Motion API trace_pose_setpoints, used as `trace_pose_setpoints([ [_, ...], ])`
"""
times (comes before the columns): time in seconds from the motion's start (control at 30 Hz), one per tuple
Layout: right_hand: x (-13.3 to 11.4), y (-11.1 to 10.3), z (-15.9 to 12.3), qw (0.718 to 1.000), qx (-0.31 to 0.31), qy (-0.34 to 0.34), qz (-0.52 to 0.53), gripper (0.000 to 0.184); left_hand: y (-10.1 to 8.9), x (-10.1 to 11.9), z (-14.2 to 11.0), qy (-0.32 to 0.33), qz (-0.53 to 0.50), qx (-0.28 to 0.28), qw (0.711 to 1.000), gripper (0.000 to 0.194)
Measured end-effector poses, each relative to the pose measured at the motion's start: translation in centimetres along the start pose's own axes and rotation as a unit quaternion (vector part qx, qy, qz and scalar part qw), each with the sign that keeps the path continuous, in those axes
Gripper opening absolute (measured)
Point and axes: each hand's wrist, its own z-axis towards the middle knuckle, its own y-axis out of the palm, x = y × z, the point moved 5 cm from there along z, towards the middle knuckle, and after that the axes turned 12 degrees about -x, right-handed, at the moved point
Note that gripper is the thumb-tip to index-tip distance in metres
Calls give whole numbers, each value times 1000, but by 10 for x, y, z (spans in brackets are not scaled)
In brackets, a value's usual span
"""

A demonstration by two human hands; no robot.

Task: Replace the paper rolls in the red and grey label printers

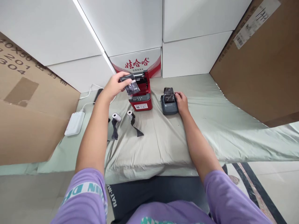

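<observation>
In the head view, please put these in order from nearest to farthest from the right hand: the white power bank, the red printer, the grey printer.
1. Grey printer: against the right hand.
2. Red printer: farther left.
3. White power bank: at the far left.

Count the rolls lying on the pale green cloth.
2 visible: one white roll near the left forearm, another white roll right of it, before the red machine. More may be hidden behind that forearm, where a dark edge shows.

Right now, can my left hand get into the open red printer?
Likely yes: the red printer stands open beside the left hand, though the dark, shiny piece in that hand partly hides the opening.
</observation>
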Motion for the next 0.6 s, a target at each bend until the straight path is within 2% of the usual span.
trace_pose_setpoints([
  [0.07,-1,0,0,1000,1,-1,-4,39,-7,-9,-23,-33,-48,48,997,44],
  [0.1,-2,-1,0,1000,2,0,-5,39,-7,-15,-32,-51,-61,52,995,46],
  [0.23,-4,-1,-1,1000,4,5,-3,39,13,-35,-41,-81,-45,-26,995,42],
  [0.33,-5,-1,-1,1000,0,6,-2,40,22,-39,-41,-75,-18,-66,995,33],
  [0.5,-4,-2,-1,1000,7,4,0,37,6,-37,-61,-70,-28,-19,997,35],
  [0.6,-4,-2,0,1000,11,-1,-1,37,-7,-51,-81,-117,-17,13,993,39],
])
